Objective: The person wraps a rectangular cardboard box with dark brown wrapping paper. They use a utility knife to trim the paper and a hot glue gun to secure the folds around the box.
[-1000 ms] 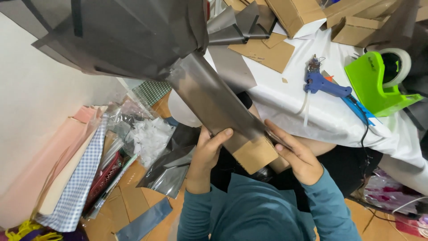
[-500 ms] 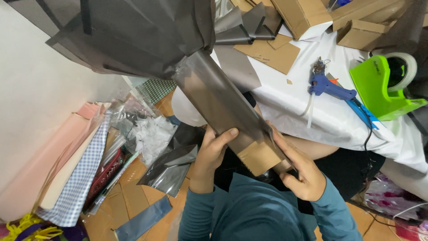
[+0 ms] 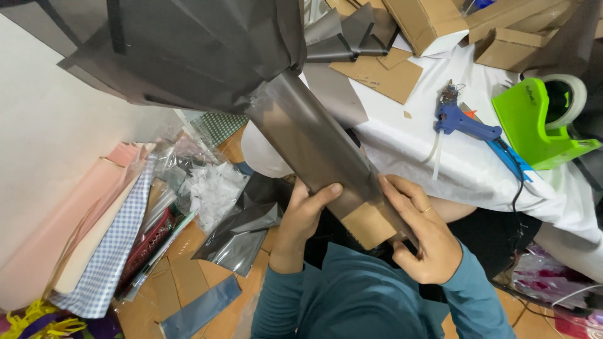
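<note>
Grey wrapping paper is being held up around a cardboard cone over the white counter. Left hand and right hand are being closed around the cone's lower end, fingers wrapped tight.

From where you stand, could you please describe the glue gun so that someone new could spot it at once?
Look at the white-covered table on the right, beyond the person's right hand. Between the flat brown cardboard pieces and the bright green tape dispenser lies the glue gun. It is the only blue thing there, pistol-shaped, with a dark cord trailing off the table edge.
</note>
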